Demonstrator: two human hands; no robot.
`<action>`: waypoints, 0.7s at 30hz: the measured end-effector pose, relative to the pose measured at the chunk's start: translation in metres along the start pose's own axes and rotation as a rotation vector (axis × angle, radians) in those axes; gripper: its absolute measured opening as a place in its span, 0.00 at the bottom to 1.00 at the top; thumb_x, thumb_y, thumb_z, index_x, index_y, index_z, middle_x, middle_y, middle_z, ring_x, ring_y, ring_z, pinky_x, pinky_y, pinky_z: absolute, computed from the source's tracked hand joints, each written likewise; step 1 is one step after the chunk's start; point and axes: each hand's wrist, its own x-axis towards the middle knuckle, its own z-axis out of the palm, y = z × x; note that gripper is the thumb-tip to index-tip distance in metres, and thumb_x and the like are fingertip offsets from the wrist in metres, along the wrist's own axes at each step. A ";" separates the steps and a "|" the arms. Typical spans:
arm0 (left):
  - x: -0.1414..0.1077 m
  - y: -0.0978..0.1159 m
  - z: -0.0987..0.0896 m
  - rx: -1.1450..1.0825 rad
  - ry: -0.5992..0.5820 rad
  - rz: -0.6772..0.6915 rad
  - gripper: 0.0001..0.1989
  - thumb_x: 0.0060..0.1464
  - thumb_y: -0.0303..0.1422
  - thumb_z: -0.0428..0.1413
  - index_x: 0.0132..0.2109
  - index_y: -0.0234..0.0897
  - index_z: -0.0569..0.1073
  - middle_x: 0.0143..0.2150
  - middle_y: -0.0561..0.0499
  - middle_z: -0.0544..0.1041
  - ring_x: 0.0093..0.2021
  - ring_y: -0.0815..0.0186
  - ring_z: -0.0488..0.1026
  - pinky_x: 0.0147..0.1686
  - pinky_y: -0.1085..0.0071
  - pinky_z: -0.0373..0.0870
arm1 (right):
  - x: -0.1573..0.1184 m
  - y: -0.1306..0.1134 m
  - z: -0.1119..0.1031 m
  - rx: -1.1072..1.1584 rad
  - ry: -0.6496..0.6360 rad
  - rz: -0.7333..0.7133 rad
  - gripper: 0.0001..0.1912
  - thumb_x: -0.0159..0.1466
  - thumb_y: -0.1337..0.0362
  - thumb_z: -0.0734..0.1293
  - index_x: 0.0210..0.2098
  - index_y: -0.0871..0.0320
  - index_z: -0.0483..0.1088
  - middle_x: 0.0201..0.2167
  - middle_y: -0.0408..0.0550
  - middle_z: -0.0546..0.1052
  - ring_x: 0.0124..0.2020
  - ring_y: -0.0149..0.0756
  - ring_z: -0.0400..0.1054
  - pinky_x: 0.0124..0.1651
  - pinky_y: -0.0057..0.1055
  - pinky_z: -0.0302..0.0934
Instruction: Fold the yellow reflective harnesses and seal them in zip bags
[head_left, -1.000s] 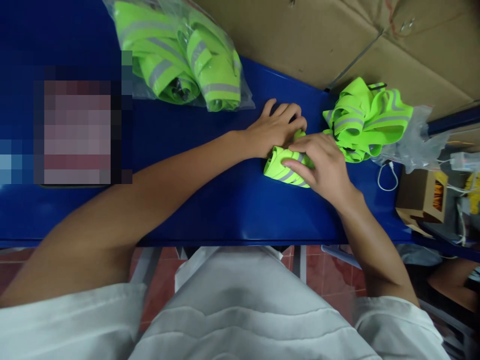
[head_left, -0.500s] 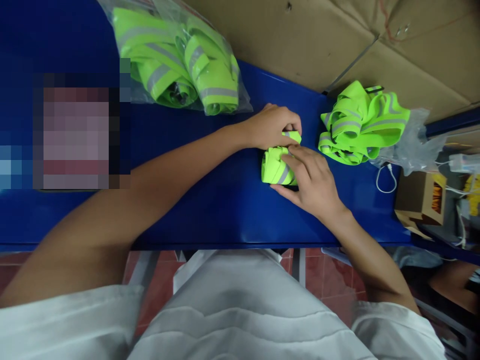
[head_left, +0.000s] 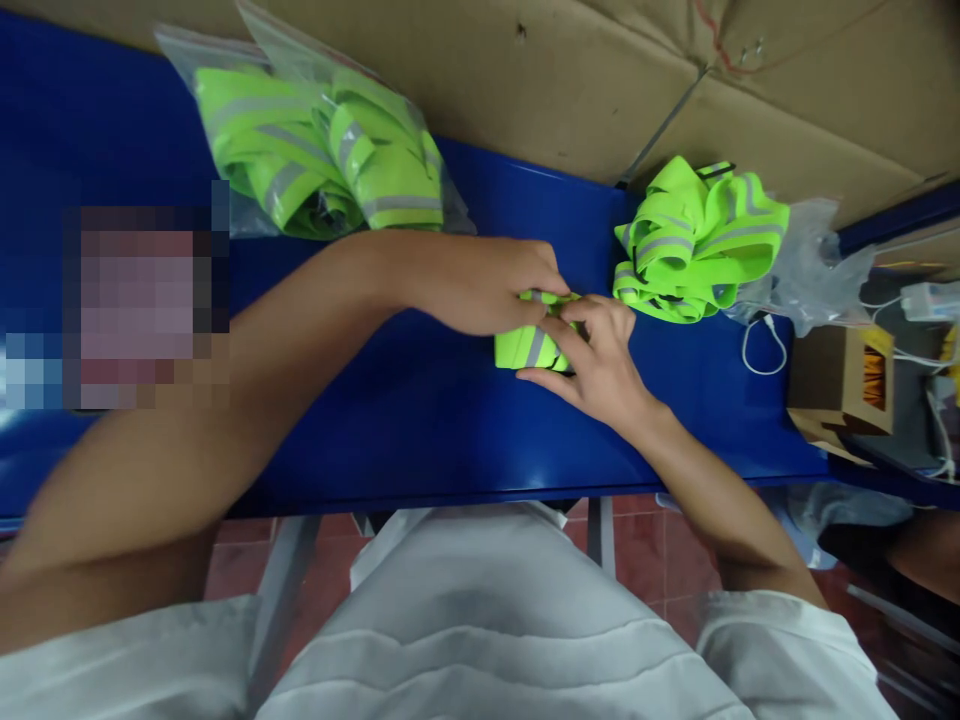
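Observation:
A rolled neon-green strap with grey reflective bands [head_left: 517, 348] rests on the blue table between my hands. My left hand [head_left: 499, 285] reaches over its top, fingers bent and closed on the strap's upper edge. My right hand [head_left: 600, 360] grips the roll from the right, thumb below and fingers on top. The fingertips of both hands nearly meet and hide part of the roll. To the right lies a loose heap of similar green straps [head_left: 694, 240].
Clear bags of rolled green straps [head_left: 277, 140] lie at the back left. A blurred-out item [head_left: 139, 300] is on the left. At right are crumpled plastic [head_left: 814, 265], a white cable [head_left: 765, 345] and an open cardboard box [head_left: 840, 385]. Cardboard [head_left: 570, 90] lines the back.
My left wrist has bent and my left hand has turned over the roll, its fingers now pointing right. The whole view has shifted slightly, with the heap and roll appearing further left.

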 end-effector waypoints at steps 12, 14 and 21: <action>-0.040 0.004 0.056 0.368 0.176 0.085 0.43 0.52 0.31 0.68 0.70 0.39 0.58 0.63 0.37 0.71 0.63 0.46 0.72 0.62 0.53 0.71 | -0.007 0.003 0.009 0.225 -0.015 0.159 0.49 0.65 0.35 0.67 0.73 0.56 0.49 0.67 0.65 0.64 0.71 0.59 0.58 0.70 0.60 0.57; -0.042 0.000 0.057 0.286 0.204 0.120 0.41 0.55 0.29 0.65 0.71 0.41 0.57 0.67 0.38 0.69 0.68 0.49 0.69 0.66 0.54 0.68 | -0.005 0.003 0.007 0.230 -0.056 0.145 0.50 0.67 0.35 0.65 0.75 0.58 0.46 0.68 0.67 0.64 0.70 0.59 0.60 0.69 0.59 0.59; -0.052 -0.002 0.066 0.100 0.280 0.005 0.36 0.53 0.30 0.63 0.68 0.43 0.66 0.65 0.45 0.74 0.63 0.53 0.74 0.63 0.58 0.73 | 0.000 0.003 -0.008 0.216 -0.187 0.009 0.50 0.69 0.42 0.67 0.76 0.63 0.45 0.70 0.69 0.65 0.71 0.58 0.61 0.69 0.57 0.60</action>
